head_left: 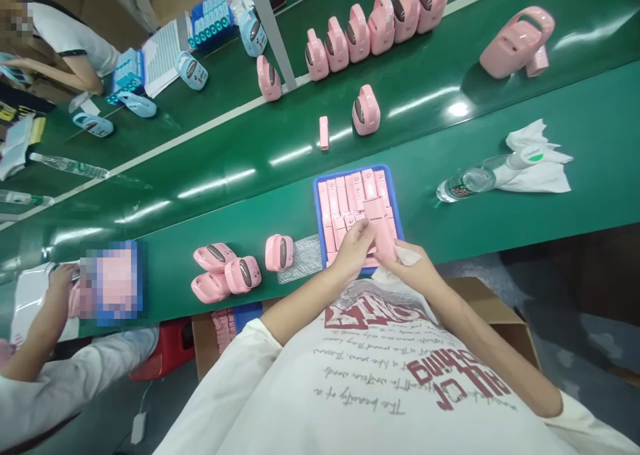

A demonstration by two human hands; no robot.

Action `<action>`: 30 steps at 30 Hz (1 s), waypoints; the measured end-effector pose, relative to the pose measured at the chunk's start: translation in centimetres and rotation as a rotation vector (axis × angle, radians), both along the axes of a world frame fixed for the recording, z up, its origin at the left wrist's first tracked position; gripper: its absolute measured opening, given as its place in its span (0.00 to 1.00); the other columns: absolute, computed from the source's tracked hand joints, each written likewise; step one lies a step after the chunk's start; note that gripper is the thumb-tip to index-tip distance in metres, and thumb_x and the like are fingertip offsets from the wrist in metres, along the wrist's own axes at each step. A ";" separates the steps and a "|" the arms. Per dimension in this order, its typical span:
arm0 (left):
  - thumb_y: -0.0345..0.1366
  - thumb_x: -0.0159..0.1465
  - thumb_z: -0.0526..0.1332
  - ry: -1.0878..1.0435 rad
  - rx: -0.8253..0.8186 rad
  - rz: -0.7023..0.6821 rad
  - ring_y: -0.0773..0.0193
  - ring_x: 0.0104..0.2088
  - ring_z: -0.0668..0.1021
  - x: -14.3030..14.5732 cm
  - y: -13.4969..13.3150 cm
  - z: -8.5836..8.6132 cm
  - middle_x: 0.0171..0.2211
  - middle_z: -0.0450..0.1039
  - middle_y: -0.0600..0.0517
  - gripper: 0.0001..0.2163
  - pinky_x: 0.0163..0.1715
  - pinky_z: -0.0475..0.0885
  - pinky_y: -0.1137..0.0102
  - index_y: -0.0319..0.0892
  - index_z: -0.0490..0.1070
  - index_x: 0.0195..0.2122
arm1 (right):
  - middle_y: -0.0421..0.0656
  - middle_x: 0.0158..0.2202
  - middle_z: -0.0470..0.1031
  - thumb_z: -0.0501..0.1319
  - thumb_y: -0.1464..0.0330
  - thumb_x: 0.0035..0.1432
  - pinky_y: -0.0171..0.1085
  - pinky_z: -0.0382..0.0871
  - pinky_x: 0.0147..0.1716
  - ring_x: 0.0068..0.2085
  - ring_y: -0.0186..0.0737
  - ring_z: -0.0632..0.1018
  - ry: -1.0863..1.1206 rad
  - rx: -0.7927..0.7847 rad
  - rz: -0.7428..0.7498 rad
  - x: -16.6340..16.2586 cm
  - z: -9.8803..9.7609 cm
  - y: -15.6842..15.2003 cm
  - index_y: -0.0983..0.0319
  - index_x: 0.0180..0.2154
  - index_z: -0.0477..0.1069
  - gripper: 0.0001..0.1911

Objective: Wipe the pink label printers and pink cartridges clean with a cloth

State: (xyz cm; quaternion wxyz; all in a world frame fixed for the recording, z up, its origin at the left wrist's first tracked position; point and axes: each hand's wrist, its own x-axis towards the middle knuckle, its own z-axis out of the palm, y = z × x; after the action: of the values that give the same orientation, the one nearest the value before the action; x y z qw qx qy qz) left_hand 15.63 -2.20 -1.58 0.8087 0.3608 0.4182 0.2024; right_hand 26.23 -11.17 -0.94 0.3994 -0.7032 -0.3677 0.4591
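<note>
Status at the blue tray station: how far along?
Looks done: four pink units sit grouped on the table left of the blue tray. In hand: left hand and right hand both grip one pink piece over the tray, with a white wipe at the right fingers. Left: the tray looks nearly full of similar pieces.

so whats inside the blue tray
Rows of pink blocks lie side by side in the blue tray. Its near end is hidden by the left hand, the right hand and the pink block they hold.
</note>
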 end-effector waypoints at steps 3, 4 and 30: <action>0.37 0.61 0.61 0.390 0.315 -0.221 0.59 0.48 0.73 -0.6 0.7 -2.2 0.48 0.69 0.42 0.17 0.52 0.67 0.62 0.37 0.64 0.50 | 0.35 0.17 0.57 0.61 0.51 0.48 0.32 0.57 0.22 0.22 0.31 0.60 -0.101 -0.091 -0.111 2.4 -3.3 -1.2 0.60 0.19 0.57 0.23; 0.35 0.61 0.61 0.559 0.454 -0.289 0.56 0.51 0.72 -1.0 1.1 -2.8 0.52 0.67 0.40 0.20 0.54 0.66 0.60 0.37 0.63 0.53 | 0.35 0.17 0.57 0.60 0.50 0.48 0.33 0.57 0.23 0.23 0.31 0.60 -0.164 -0.153 -0.151 3.5 -4.5 -1.5 0.59 0.19 0.55 0.23; 0.38 0.57 0.62 1.002 0.662 -0.294 0.57 0.45 0.76 -0.3 2.5 -2.7 0.51 0.69 0.37 0.33 0.46 0.70 0.65 0.33 0.55 0.62 | 0.49 0.38 0.78 0.57 0.62 0.49 0.43 0.74 0.36 0.32 0.44 0.78 0.017 -0.328 -0.183 9.9 -12.9 -2.0 0.67 0.51 0.68 0.28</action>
State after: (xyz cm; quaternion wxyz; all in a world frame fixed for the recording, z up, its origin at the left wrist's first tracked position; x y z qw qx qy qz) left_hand 15.30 0.28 -4.29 0.3785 0.6978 0.6080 0.0138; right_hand 36.10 -13.15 -13.81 0.3228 -0.7855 -0.2191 0.4804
